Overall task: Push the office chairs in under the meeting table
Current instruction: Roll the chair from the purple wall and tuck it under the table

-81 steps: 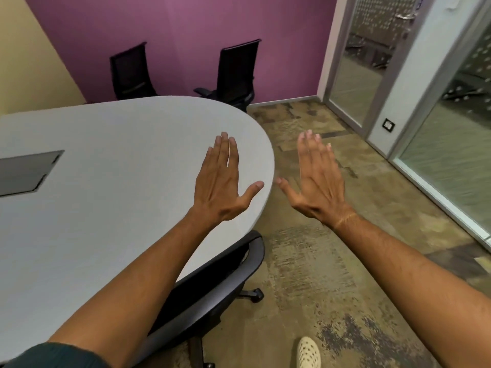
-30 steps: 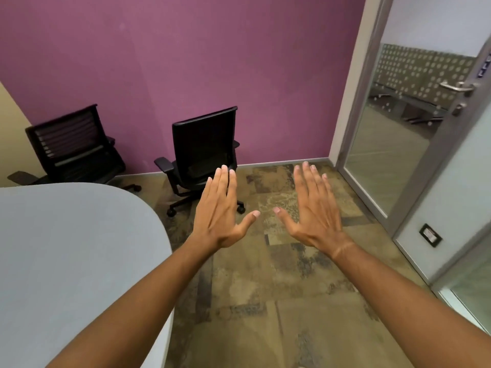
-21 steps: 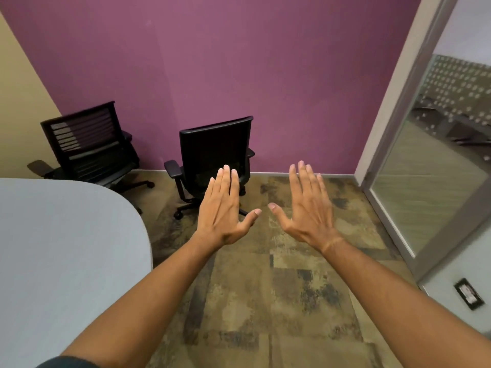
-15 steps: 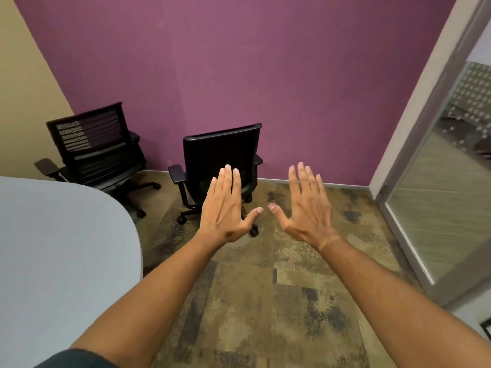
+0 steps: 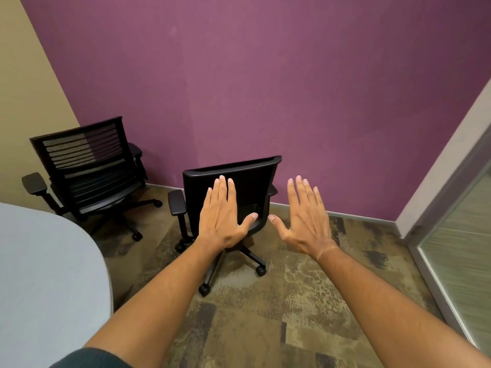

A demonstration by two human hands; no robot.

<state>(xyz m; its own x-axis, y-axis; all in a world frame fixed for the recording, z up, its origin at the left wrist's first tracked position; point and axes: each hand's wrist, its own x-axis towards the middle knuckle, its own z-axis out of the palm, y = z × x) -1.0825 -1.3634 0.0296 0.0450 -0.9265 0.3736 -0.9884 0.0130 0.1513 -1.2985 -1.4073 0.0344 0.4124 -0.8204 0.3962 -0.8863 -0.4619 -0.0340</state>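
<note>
A black office chair [image 5: 255, 181] stands on the carpet in the middle of the view, away from the table, with its backrest towards me. My left hand [image 5: 223, 216] is stretched out flat, fingers apart, in front of that backrest; I cannot tell whether it touches. My right hand [image 5: 305, 219] is open too, held in the air to the right of the chair. A second black chair [image 5: 82, 160] with a slatted back stands further left near the wall corner. The grey meeting table [image 5: 47, 274] shows its rounded end at the lower left.
A purple wall [image 5: 265, 88] closes the room behind both chairs, and a beige wall [image 5: 24, 102] meets it at the left. A glass partition with a grey frame [image 5: 457, 248] runs along the right. Patterned brown carpet [image 5: 265, 314] lies between me and the chairs.
I have moved along the table's rounded end towards the purple wall. The middle chair is now much nearer and lies behind my left hand. Both hands stayed open and raised.
</note>
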